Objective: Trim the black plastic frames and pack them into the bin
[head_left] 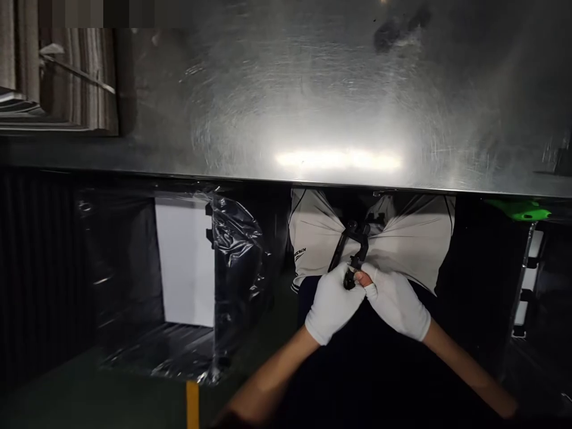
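Observation:
My left hand [333, 304] and my right hand [395, 304] both wear white gloves and meet just below the edge of a metal table [313, 89]. Between them they grip a small black clamp-like tool [354, 253], whose arms stick up toward the table edge. Both hands are closed around its lower end. One bare fingertip shows through the right glove beside the tool. A white shirt [411, 238] with dark seams lies right behind the tool.
The scratched, shiny tabletop fills the upper half of the view. Black plastic film [236, 256] wraps a frame with a white panel [183, 262] at the left. A green object [518, 210] sits under the table edge at the right. Stacked sheets [67, 77] stand at the top left. A yellow floor stripe [192, 405] runs below.

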Demonstrator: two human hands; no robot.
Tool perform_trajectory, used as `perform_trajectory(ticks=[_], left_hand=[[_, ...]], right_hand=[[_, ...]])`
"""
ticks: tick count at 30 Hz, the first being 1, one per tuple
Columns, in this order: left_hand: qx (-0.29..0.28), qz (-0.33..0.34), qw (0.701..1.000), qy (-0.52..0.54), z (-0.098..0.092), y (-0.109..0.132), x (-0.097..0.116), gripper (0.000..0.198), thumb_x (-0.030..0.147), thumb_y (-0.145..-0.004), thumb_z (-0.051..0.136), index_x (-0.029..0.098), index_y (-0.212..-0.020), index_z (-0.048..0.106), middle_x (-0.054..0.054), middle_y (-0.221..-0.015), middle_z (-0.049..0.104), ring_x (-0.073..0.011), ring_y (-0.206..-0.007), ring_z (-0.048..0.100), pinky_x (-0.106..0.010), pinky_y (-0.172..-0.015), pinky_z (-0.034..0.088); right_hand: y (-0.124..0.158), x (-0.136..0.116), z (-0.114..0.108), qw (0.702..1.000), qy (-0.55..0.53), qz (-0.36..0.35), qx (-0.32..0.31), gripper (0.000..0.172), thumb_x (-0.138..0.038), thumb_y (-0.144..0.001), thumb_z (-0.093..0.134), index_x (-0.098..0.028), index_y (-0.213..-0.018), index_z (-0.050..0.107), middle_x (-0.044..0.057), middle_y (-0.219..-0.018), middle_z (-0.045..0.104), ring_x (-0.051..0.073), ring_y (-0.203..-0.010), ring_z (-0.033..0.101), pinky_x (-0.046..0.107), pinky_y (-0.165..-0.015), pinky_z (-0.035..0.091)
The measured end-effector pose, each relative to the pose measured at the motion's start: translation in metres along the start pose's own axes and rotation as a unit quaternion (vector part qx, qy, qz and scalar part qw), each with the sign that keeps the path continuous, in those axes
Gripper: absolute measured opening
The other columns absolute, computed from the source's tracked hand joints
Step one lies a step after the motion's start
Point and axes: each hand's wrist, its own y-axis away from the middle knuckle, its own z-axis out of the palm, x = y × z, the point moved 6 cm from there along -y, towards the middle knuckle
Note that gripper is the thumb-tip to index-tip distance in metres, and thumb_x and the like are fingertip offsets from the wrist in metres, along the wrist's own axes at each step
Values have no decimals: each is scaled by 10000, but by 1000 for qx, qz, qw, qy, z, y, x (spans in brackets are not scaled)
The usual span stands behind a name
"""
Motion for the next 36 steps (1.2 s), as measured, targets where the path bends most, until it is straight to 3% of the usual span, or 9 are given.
perform_trajectory(ticks=[4, 10, 18, 25, 31, 33, 36], left_hand=[[-18, 21, 1000, 5, 1, -3, 2, 201, 384, -910, 617, 185, -899, 593, -63, -879, 695, -198, -804, 606, -339, -760, 467], [-27, 17, 999, 4, -3, -5, 2, 238, 399, -938, 574, 179, -848, 566, -54, -788, 630, -187, -726, 537, -341, -687, 433], [-5, 5, 1000, 10, -1, -5, -3, 286, 409, -911, 609, 182, -766, 513, -4, -703, 506, -145, -689, 403, -305, -637, 368], [1, -11, 1000, 25, 0, -6, 1, 302, 462, -859, 578, 203, -735, 486, -8, -682, 489, -144, -663, 407, -302, -620, 347], [14, -19, 1000, 10, 0, -6, 1, 320, 500, -897, 570, 207, -790, 502, -18, -719, 523, -160, -689, 440, -321, -657, 371], [-13, -16, 1000, 10, -7, -6, 4, 304, 491, -903, 598, 203, -848, 516, -29, -768, 564, -173, -722, 488, -325, -695, 411], [-168, 3, 979, 111, -15, -2, 10, 408, 587, -1014, 520, 185, -1085, 528, -87, -972, 679, -193, -798, 586, -357, -818, 513]], right_hand=[[-1, -2, -2, 999, 12, -21, -28, 502, -506, -1173, 315, -235, -1251, 730, 37, -995, 785, 218, -822, 719, 347, -736, 480], [-5, -3, 7, 999, -18, 28, -30, 416, -439, -1172, 371, -233, -1266, 720, 50, -1108, 792, 259, -1000, 753, 364, -857, 495], [-3, -2, 13, 993, -97, 65, -31, 377, -428, -1176, 392, -222, -1148, 707, 40, -1063, 776, 219, -968, 734, 326, -854, 486], [-2, 4, 19, 993, -106, 43, -5, 426, -440, -1179, 361, -208, -1117, 713, 83, -1032, 764, 220, -932, 735, 318, -849, 545], [-4, 1, 14, 993, -118, 22, 18, 453, -491, -1171, 327, -209, -1037, 654, 76, -957, 721, 223, -901, 696, 337, -853, 535], [1, 3, 5, 991, -131, 4, 22, 504, -562, -1167, 319, -207, -962, 612, 71, -922, 694, 222, -860, 663, 342, -816, 517], [15, 16, -17, 982, -175, -5, 74, 570, -672, -1147, 340, -203, -910, 562, 55, -855, 636, 201, -772, 589, 335, -739, 468]])
